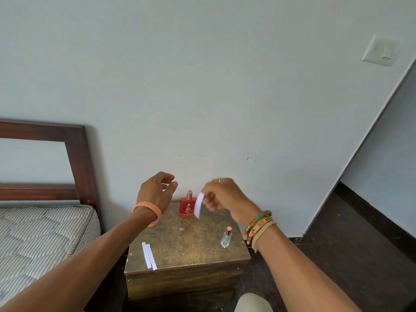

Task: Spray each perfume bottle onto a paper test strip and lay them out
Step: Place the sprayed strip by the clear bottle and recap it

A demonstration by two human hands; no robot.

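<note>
Left forearm [67, 273] rises from the lower left corner; two spare strips [149, 256] lie on the wooden box [186, 248], lower centre, long axes running up-frame; the left hand [157, 192] hovers above, fingers loosely curled, holding nothing; the red perfume bottle [187, 204] stands upright at centre; just right, the right hand [221, 197] pinches a paper strip [199, 205], hanging near-vertical, free end down; a clear bottle [226, 237] stands lower right.

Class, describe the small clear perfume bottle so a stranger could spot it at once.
Find the brown wooden box beside the bed. Near its right edge stands a small clear bottle. Unlike the bigger red bottle behind it, it is slim, colourless and pink-capped.
</note>
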